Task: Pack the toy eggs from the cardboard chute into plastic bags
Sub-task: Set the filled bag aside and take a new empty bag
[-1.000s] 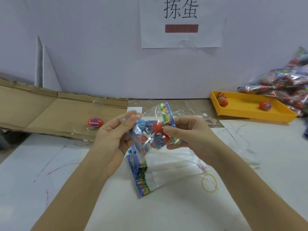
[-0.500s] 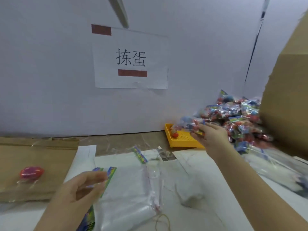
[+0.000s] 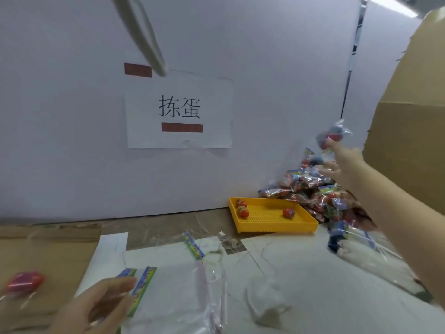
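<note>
A white wall (image 3: 72,141) with a paper sign (image 3: 179,109) stands behind a pale table (image 3: 301,273). At the left, a flat cardboard chute (image 3: 48,256) lies on the table. At the right, against the wall, is a heap of filled bags (image 3: 310,186). A stack of empty plastic bags (image 3: 178,297) with coloured header strips lies in front of the person. A yellow tray (image 3: 274,228) beside the heap holds three loose eggs.

The right hand (image 3: 344,165) reaches out above the heap with its fingers spread and straight. A filled bag (image 3: 333,136) of red and blue eggs is at the tip of the forefinger, in the air and blurred. No finger curls round it, so it appears to be leaving the hand.

The left hand (image 3: 96,307) hovers low over the near edge of the empty bags, fingers loosely bent and holding nothing. One red toy egg (image 3: 24,283) rests on the chute, near the left hand.

The step in hand looks to be adding a finished bag to the heap. The next move likely calls for separating one thin empty bag from the stack, opening its mouth and fetching the egg from the chute.
</note>
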### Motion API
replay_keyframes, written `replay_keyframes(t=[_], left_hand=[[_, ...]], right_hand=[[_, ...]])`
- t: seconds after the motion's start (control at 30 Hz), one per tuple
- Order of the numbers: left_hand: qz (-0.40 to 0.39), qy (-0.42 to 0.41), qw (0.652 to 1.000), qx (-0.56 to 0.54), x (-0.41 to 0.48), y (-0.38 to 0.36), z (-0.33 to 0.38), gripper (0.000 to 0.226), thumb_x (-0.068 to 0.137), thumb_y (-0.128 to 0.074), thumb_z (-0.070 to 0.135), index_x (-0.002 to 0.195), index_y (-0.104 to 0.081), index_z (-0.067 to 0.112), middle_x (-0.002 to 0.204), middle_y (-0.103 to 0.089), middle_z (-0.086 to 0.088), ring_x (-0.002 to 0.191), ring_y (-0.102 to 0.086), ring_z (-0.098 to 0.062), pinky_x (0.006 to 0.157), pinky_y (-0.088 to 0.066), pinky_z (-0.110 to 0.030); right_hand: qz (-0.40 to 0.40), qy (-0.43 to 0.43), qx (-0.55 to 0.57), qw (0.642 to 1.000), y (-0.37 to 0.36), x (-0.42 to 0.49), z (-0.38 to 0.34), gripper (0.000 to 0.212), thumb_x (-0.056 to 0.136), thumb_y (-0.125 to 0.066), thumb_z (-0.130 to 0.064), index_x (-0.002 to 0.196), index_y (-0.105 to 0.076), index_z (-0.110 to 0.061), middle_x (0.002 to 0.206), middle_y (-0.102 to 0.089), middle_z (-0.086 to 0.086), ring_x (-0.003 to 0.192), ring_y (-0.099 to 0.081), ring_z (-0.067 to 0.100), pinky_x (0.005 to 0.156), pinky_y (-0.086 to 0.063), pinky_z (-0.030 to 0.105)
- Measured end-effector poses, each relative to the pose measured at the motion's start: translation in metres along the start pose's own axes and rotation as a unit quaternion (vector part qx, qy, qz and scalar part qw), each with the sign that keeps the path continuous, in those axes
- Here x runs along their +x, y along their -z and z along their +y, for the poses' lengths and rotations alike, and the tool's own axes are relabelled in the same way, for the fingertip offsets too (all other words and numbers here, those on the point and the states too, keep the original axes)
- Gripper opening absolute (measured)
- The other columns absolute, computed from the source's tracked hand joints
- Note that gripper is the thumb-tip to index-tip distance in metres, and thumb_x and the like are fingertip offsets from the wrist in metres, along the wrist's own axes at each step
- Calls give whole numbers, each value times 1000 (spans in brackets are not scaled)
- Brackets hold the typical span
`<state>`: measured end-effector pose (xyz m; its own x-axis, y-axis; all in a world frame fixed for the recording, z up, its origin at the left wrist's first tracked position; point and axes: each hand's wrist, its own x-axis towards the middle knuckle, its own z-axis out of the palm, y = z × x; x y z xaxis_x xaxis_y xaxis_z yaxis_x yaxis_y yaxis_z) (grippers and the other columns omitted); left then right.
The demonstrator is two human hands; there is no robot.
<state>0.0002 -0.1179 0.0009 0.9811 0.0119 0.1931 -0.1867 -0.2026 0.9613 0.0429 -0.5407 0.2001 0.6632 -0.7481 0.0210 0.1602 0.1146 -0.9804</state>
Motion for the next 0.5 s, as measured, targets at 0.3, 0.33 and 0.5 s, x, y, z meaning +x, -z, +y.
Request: replay_keyframes(t=[0.3, 0.33, 0.5], left_hand=[[-112, -108, 903, 401, -6, 1, -12, 45, 93, -51, 48, 137, -46, 42, 151, -19, 18, 150, -10, -19, 120, -7, -35], [-131, -98, 898, 408, -6, 2, -14, 44, 95, -47, 51, 138, -42, 45, 152, -19, 22, 150, -5, -14, 119, 0, -31], [-108, -111, 927, 343, -16, 3, -6, 17, 92, -53, 50, 101, -63, 40, 133, -41, 24, 144, -17, -4, 117, 5, -25]], right_hand=[[-397, 146, -441, 792, -32, -142, 124, 18, 87, -66, -38, 104, -67, -35, 107, -66, -18, 98, -60, -3, 79, -47, 16], [-411, 187, -474, 756, -36, -157, 139, 23, 86, -64, -46, 107, -65, -37, 112, -62, -23, 107, -54, -3, 85, -43, 16], [-392, 251, -627, 624, -64, -191, 197, 61, 87, -40, -69, 140, -40, -39, 150, -34, -7, 137, -28, 16, 107, -24, 38]])
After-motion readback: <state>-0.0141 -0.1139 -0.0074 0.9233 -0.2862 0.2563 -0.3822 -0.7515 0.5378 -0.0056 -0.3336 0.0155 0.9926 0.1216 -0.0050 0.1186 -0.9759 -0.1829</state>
